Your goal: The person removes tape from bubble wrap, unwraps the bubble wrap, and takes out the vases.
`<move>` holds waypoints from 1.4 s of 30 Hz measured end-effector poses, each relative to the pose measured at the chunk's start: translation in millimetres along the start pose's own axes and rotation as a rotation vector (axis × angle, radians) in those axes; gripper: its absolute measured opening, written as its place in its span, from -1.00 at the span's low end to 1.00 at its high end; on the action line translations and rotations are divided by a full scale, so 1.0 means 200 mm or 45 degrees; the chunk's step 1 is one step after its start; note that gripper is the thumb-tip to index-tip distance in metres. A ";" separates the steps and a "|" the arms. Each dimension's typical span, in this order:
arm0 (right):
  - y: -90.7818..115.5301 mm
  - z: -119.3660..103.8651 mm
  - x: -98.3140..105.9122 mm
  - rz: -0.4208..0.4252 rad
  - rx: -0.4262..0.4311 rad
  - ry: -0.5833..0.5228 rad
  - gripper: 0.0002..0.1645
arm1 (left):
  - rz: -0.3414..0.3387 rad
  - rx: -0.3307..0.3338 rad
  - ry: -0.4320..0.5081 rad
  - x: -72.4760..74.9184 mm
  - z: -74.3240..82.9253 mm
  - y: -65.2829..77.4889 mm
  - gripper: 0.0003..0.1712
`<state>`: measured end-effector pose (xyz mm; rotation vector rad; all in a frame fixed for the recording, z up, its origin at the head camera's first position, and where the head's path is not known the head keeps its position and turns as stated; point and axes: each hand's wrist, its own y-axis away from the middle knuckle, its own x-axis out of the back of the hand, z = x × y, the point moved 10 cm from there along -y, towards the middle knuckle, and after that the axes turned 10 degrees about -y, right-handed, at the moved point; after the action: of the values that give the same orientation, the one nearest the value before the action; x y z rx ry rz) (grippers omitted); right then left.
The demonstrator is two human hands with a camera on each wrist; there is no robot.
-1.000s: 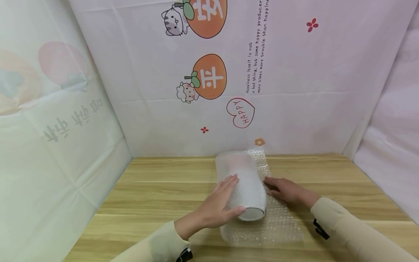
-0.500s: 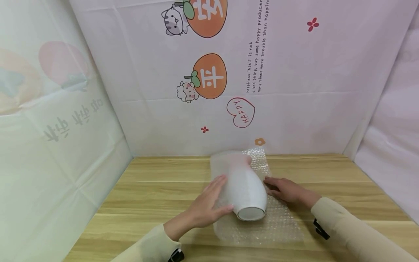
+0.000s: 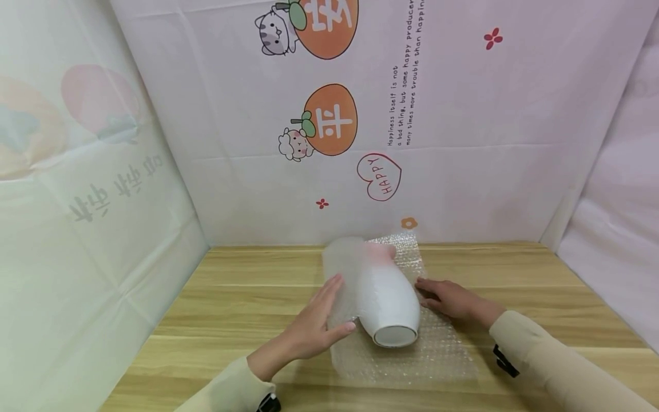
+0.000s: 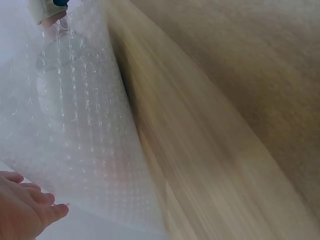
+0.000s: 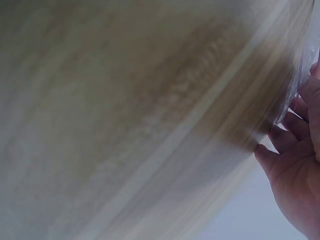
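Observation:
A white vase (image 3: 388, 297) with a pinkish neck lies on its side, its base toward me, on a sheet of clear bubble wrap (image 3: 407, 366). The sheet's left flap (image 3: 342, 286) stands up along the vase and hides part of its left side. My left hand (image 3: 311, 329) is at that flap, fingers extended and thumb spread; in the left wrist view its fingertips are right at the sheet's edge. On the other side, my right hand (image 3: 453, 298) holds the right part of the sheet beside the vase with bent fingers, film showing at its fingertips in the right wrist view.
A wood-grain tabletop (image 3: 247, 292) lies under everything. Behind it hangs a white printed cloth (image 3: 453, 189), with more cloth (image 3: 128, 240) along the left side and a light curtain (image 3: 618, 229) at the right. Both sleeves carry dark wrist straps.
My left hand has moved left off the vase, and the wrap's left flap has come away with it, uncovering the vase's body and pink neck. The right hand stays in place.

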<state>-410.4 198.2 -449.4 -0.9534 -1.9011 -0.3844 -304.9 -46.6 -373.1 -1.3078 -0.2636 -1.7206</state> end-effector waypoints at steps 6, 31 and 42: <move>0.00 0.01 0.00 -0.001 -0.016 0.006 -0.44 | -0.020 0.020 0.004 -0.01 -0.03 0.02 0.07; 0.01 0.00 0.00 0.002 -0.026 -0.005 -0.43 | -0.170 0.055 -0.133 -0.08 -0.12 0.14 0.20; 0.01 0.00 0.00 -0.002 -0.055 -0.014 -0.42 | -0.254 0.110 -0.238 -0.11 -0.16 0.17 0.32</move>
<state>-408.9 199.7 -450.1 -0.9846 -1.9101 -0.4234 -299.3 -73.3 -416.1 -1.4186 -0.5876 -1.7302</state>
